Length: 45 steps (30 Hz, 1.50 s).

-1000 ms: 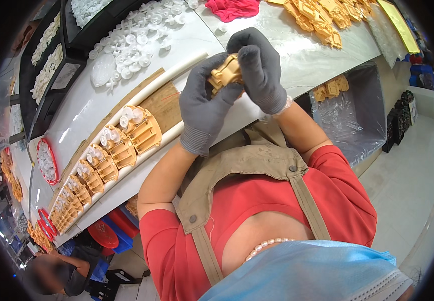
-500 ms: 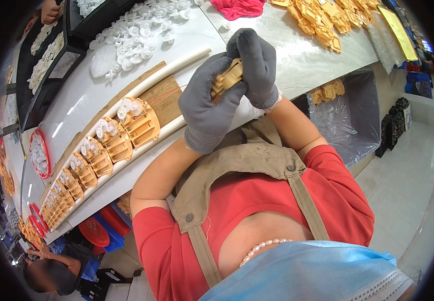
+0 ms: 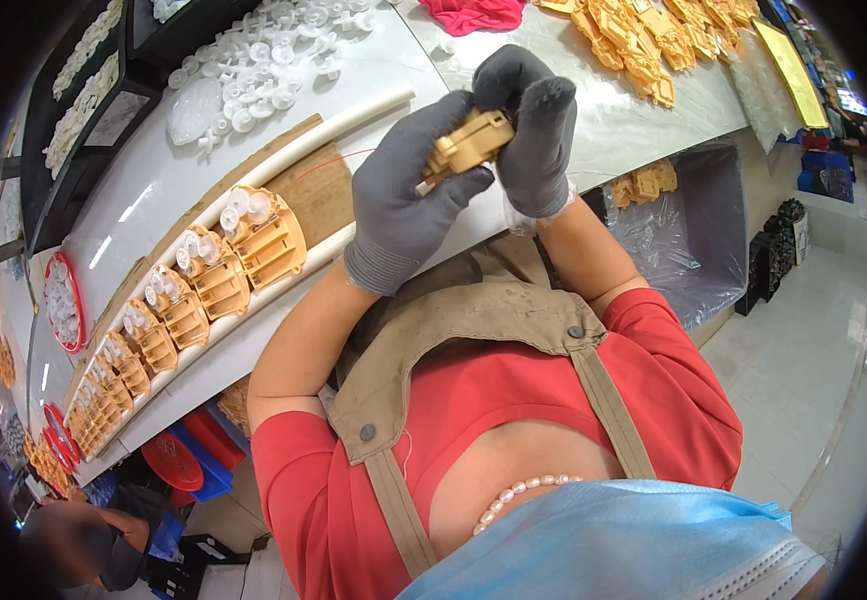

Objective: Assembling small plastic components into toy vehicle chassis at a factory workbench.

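Gloved in grey, my left hand (image 3: 405,190) is closed around a yellow moulded plastic part (image 3: 473,142), its thumb along the near side. My right hand (image 3: 533,135), also in a grey glove, curls its fingers at the far right end of that part; some fingertips are hidden behind it. Both hands are raised over the table's near edge. To their left, a row of similar yellow plastic housings (image 3: 271,240) with clear round pieces on top rests between two white tubes (image 3: 378,108). A thin red thread (image 3: 341,157) lies near my left hand.
Loose clear plastic pieces (image 3: 263,75) are heaped at the back left, beside black bins (image 3: 118,100). More yellow parts (image 3: 633,50) and a pink cloth (image 3: 473,14) lie at the back. A plastic-lined grey bin (image 3: 698,235) is at right. Another person (image 3: 73,545) is at lower left.
The yellow part has turned and shows more of its side between my hands. My right hand has shifted slightly right. The whole view has slid a little to the left.
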Tool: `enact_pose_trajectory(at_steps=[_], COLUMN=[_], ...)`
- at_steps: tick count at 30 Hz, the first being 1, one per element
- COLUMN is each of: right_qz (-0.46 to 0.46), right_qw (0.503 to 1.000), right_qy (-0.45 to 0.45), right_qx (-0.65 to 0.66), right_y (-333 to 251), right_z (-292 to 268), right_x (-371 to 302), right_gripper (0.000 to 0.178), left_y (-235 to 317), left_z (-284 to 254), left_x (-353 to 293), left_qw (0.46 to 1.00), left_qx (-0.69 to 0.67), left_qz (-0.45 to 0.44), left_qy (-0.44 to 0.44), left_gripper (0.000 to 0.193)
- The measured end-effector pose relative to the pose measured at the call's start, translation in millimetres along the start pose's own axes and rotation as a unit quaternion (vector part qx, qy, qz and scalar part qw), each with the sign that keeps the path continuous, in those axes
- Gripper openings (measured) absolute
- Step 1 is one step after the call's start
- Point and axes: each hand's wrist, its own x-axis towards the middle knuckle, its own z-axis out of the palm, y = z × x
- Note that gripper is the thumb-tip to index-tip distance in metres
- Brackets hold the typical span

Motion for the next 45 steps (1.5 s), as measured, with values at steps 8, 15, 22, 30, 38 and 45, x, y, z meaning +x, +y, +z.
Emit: enact_pose_trajectory(at_steps=[8,15,22,30,38,45], right_qz=[-0.049,-0.034,0.141,0.2,0.04,-0.019], right_qw=[0.996,0.999,0.973,0.97,0.981,0.988], right_qy=[-0.036,-0.016,0.002,-0.135,-0.111,-0.056], right_qx=[-0.058,-0.004,0.181,0.019,-0.154,-0.141], right_y=[-7.9,-8.8,-12.0,-36.7,-44.0,-51.5], right_z=[8.7,10.8,11.6,1.5,2.0,4.8], right_x=[0.0,1.1,24.6,2.9,-3.4,-8.4], right_gripper=[0.023,0.023,0.064,0.032,0.031,0.028], left_y=[8.2,7.3,17.2,9.7,8.7,12.9], left_z=[3.4,1.5,-7.1,-34.0,-32.6,-26.7], left_x=[-3.6,-4.6,11.1,21.0,16.8,14.8], left_qw=[0.985,0.977,0.986,0.885,0.932,0.942], left_qx=[0.128,0.152,-0.139,-0.439,-0.34,-0.314], left_qz=[0.104,0.137,-0.057,-0.135,-0.112,-0.106], left_qy=[0.048,0.056,0.077,0.079,0.053,0.048], left_gripper=[0.049,0.047,0.044,0.051,0.075,0.082])
